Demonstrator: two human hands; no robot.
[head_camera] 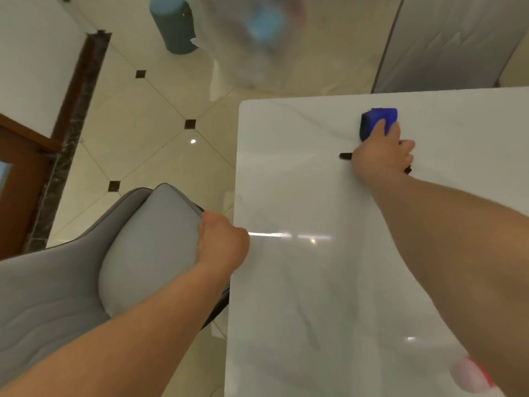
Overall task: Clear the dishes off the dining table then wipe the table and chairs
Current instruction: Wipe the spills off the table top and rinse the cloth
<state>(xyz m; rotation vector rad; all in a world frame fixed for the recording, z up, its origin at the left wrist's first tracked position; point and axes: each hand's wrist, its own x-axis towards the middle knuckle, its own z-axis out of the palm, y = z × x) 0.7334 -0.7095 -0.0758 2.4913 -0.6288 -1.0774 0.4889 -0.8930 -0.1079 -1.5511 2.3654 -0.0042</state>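
The blue cloth (379, 121) is seen far out on the white table (286, 296), toward its far right part, and it is pressed down there by the right hand (382, 156). The fingers are laid over the cloth's near edge; whether it is pinched or merely pushed flat cannot be told, since the fingertips are mostly covered by the back of the hand. The cloth is judged to be soft and light, easily bunched, and best kept under a flat palm so that it is not dragged into a roll. The tabletop is glossy, so sliding should be easy.

The left hand (224, 242) is curled at the table's left edge, just beside the grey chair (148, 247); whether the chair's seat or the table's rim is gripped cannot be made out.

A thin black object (345, 156) is partly hidden beneath the right wrist and cannot be identified. A reddish-white shape (472, 376) is cut off at the near right corner. Across the far floor, a blurred translucent mass (257, 32) is left unreadable beside a blue-grey bin (171, 24).
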